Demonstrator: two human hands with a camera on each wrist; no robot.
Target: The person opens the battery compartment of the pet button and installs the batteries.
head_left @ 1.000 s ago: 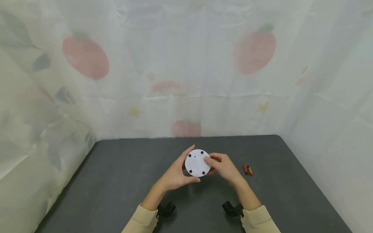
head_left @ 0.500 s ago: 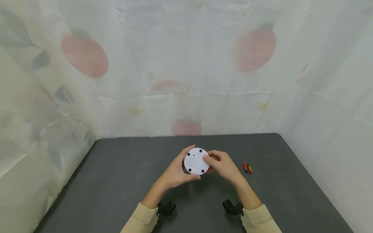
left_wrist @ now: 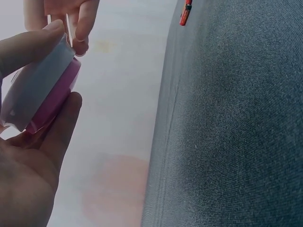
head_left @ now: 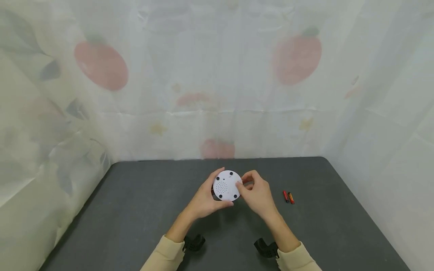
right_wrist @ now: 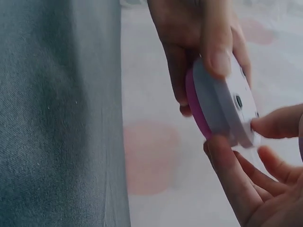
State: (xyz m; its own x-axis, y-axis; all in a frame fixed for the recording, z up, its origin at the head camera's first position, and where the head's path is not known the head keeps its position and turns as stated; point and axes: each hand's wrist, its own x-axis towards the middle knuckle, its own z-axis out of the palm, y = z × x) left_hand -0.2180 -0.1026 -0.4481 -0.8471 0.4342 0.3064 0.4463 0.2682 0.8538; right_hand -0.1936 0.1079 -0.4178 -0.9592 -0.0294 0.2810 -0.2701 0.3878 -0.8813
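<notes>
A round white device (head_left: 229, 187) with black feet and a patch of small holes is held up over the table, its holed side toward the head camera. My left hand (head_left: 205, 200) grips it by the left side, thumb at the lower edge and fingers at the top. My right hand (head_left: 260, 195) pinches the right edge, the thumb on the holed side. In the left wrist view, the device (left_wrist: 45, 87) shows a grey-white body with a pink layer. The right wrist view shows the thumb pressed at the rim of the device's white cover (right_wrist: 241, 111).
Two small batteries, one red and black (head_left: 285, 196) and one orange and red (head_left: 291, 198), lie side by side on the dark table (head_left: 142, 210), right of my hands. A pale printed curtain (head_left: 220, 75) hangs behind the table and along both sides.
The device has tilted slightly and shifted a little up and left. My right hand has turned, its wrist moving left, with the knuckles raised higher; the left hand keeps its grip.
</notes>
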